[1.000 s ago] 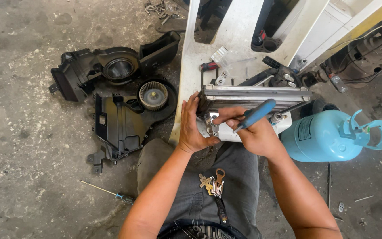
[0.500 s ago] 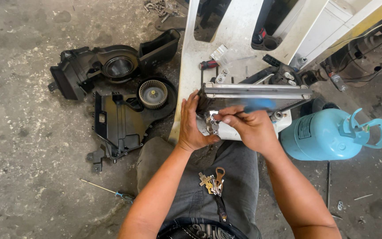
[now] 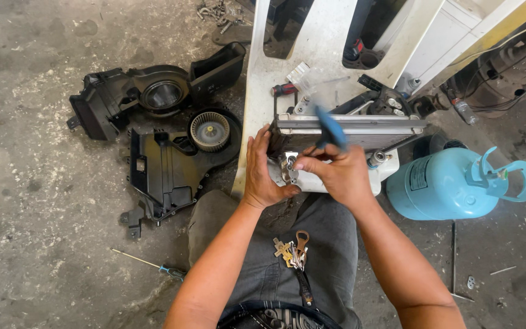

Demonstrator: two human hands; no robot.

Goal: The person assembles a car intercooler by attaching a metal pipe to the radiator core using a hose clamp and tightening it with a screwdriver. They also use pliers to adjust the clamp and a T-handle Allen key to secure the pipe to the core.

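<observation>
The left hand (image 3: 262, 173) wraps around the near left end of a flat, finned silver metal heat-exchanger core (image 3: 348, 131), its grip clamped on that corner with the fingers pointing up along the edge. The right hand (image 3: 336, 173) sits just beside it, grip closed on a blue-handled screwdriver (image 3: 331, 129) whose handle sticks up, blurred, in front of the core; its tip points down toward the small silver pipe fitting (image 3: 290, 163) at the core's lower left, between the two hands. The core rests tilted on a white plastic housing (image 3: 324, 180) against a long white painted panel (image 3: 287, 97), over the person's grey-trousered knees (image 3: 275, 244). A bunch of brass and silver keys (image 3: 292, 250) hangs at the lap. To the left on the concrete floor (image 3: 31, 244) lie black plastic blower housing pieces (image 3: 153, 128) and a round beige blower wheel (image 3: 209, 130) set in one of them. A thin screwdriver with a blue-green handle (image 3: 153, 265) lies on the floor near the left knee. A light blue refrigerant cylinder (image 3: 452, 183) lies on its side to the right, near the core's right end
</observation>
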